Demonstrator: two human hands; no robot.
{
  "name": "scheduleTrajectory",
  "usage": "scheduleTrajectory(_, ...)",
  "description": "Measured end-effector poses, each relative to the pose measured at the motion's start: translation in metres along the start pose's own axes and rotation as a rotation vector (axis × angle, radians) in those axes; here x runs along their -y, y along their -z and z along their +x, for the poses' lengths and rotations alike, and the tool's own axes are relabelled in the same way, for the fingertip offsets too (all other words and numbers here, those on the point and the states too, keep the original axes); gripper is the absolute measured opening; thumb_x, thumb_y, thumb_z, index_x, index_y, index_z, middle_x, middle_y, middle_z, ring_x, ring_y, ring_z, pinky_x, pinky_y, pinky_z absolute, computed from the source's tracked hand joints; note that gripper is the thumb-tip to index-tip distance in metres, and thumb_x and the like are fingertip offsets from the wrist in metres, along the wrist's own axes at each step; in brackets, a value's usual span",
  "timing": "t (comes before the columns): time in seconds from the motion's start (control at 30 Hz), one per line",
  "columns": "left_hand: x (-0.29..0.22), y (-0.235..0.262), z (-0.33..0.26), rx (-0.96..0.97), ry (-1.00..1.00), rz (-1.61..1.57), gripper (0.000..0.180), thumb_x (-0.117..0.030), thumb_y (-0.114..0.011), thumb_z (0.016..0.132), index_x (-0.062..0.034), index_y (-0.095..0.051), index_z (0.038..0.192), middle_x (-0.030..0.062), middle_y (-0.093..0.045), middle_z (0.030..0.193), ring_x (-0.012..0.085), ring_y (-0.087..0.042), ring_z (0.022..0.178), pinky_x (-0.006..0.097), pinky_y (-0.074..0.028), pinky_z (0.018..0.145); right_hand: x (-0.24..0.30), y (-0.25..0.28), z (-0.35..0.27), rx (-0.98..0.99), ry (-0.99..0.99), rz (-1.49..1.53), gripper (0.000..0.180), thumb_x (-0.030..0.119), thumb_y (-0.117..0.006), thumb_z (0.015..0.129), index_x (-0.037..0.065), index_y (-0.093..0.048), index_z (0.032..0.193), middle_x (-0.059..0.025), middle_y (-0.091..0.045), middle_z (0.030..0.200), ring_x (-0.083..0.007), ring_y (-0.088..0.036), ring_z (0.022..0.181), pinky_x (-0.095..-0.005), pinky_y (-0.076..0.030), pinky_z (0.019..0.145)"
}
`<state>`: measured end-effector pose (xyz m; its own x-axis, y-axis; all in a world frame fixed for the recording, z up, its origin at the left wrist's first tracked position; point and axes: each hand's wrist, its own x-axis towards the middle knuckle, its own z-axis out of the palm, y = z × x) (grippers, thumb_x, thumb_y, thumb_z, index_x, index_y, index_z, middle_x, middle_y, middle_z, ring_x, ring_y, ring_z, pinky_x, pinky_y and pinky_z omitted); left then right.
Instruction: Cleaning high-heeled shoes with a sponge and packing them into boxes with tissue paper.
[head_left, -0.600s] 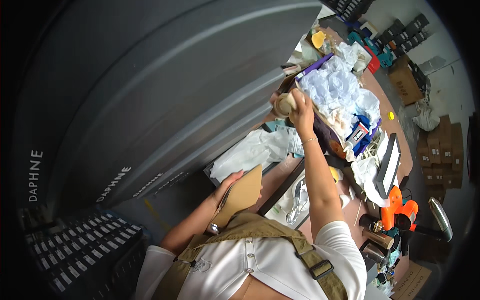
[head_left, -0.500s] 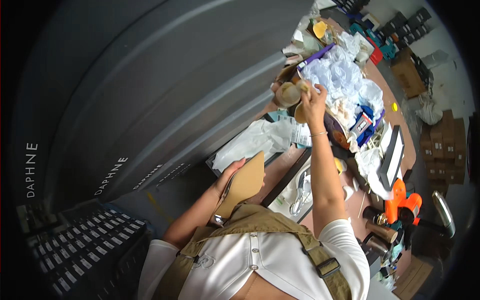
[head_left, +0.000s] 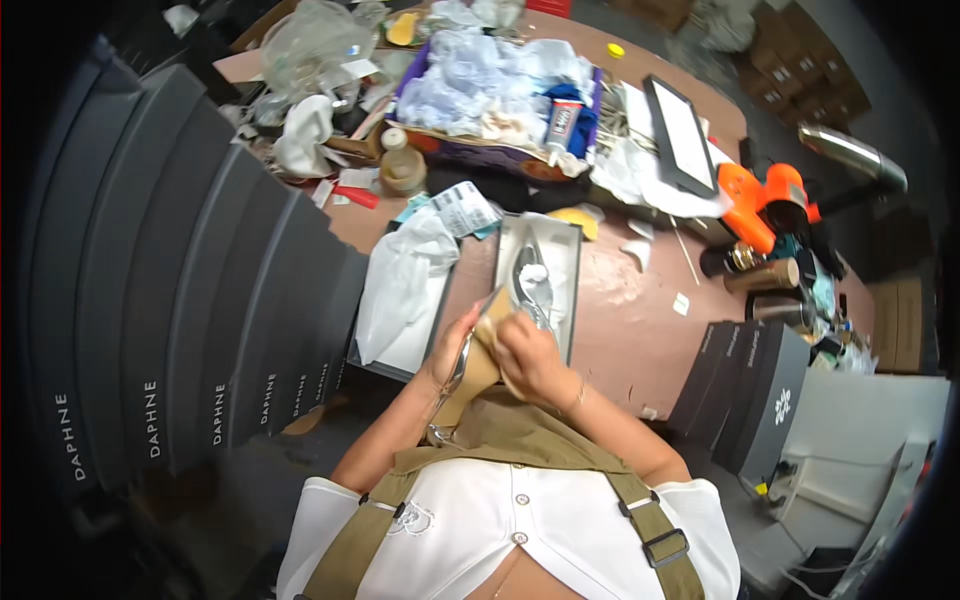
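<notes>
Left hand: we see our left hand [head_left: 447,352] just below the centre of the frame, fingers curled around the side of a tan shoe sole [head_left: 478,362], holding it upright against our chest.
Right hand: our right hand [head_left: 528,358] sits just beside the left, closed over the upper part of the same sole; whether it pinches anything else we cannot tell.
Tan shoe sole: centre of the frame, between both hands, its lower end near a metal ring at our apron (a slim silver edge runs along its left side).
Open shoebox: a grey shoebox [head_left: 572,262] lies just above the hands, with a silver shoe [head_left: 527,272] and white stuffing inside.
White bag: a crumpled white bag [head_left: 402,283] rests left of the shoebox, touching its side.
Box stack: dark grey boxes [head_left: 190,300] fill the left of the frame.
Upper frame: a purple-edged tray [head_left: 592,110] heaped with pale blue paper, and a small brown bottle [head_left: 402,165] to its left.
Right side: an orange tool [head_left: 765,195] and dark boxes [head_left: 745,385] below it.
</notes>
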<state>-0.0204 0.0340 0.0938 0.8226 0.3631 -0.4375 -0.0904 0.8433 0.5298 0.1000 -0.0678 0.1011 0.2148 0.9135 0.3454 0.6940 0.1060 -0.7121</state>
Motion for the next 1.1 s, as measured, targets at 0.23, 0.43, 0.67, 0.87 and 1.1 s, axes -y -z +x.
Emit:
scheduleTrajectory(0.23, 0.011, 0.011, 0.006, 0.157, 0.008, 0.024, 0.046, -0.031, -0.03, 0.101, -0.0048, -0.04, 0.137, 0.0076, -0.054, 0.126, 0.0161, -0.054, 0.113, 0.03, -0.043, 0.098, 0.026, 0.006, -0.014, -0.022, 0.067, 0.051, 0.018, 0.019, -0.067, 0.084, 0.006, -0.054, 0.085, -0.0126, -0.049, 0.076, -0.0313, -0.055, 0.061, -0.0389, -0.046, 0.051)
scheduleTrajectory(0.43, 0.007, 0.022, 0.0, 0.134, 0.078, -0.165, 0.039, -0.033, -0.036, 0.1, -0.0099, -0.049, 0.129, 0.0095, -0.061, 0.116, 0.0188, -0.062, 0.102, 0.033, -0.05, 0.089, 0.035, 0.006, 0.003, -0.048, 0.131, 0.018, 0.012, 0.015, -0.064, 0.083, 0.008, -0.055, 0.084, -0.0108, -0.049, 0.076, -0.0285, -0.054, 0.062, -0.0377, -0.045, 0.049)
scheduleTrajectory(0.67, -0.002, 0.018, 0.01, -0.024, 0.021, -0.055, 0.042, -0.036, -0.034, 0.1, -0.009, -0.048, 0.129, 0.0087, -0.062, 0.112, 0.019, -0.061, 0.1, 0.034, -0.05, 0.087, 0.036, 0.003, 0.013, -0.025, 0.168, 0.044, 0.018, 0.018, -0.066, 0.081, 0.008, -0.052, 0.085, -0.0111, -0.051, 0.079, -0.0329, -0.053, 0.061, -0.0394, -0.045, 0.051)
scheduleTrajectory(0.87, 0.005, 0.037, 0.012, 0.032, 0.057, -0.142, 0.048, -0.04, -0.033, 0.099, -0.0071, -0.046, 0.132, 0.0172, -0.06, 0.117, 0.025, -0.064, 0.097, 0.04, -0.052, 0.086, 0.019, 0.003, 0.002, -0.039, 0.15, -0.032, 0.017, 0.019, -0.065, 0.081, 0.01, -0.053, 0.09, -0.008, -0.052, 0.078, -0.0279, -0.057, 0.06, -0.0379, -0.046, 0.048)
scheduleTrajectory(1.1, -0.002, 0.019, 0.005, 0.057, 0.177, -0.19, 0.05, -0.043, -0.034, 0.098, -0.0028, -0.052, 0.121, 0.0162, -0.064, 0.102, 0.0261, -0.065, 0.09, 0.038, -0.055, 0.078, 0.004, 0.018, -0.005, -0.154, 0.059, -0.023, 0.019, 0.021, -0.067, 0.08, 0.009, -0.053, 0.083, -0.0071, -0.049, 0.071, -0.026, -0.057, 0.058, -0.0357, -0.045, 0.046)
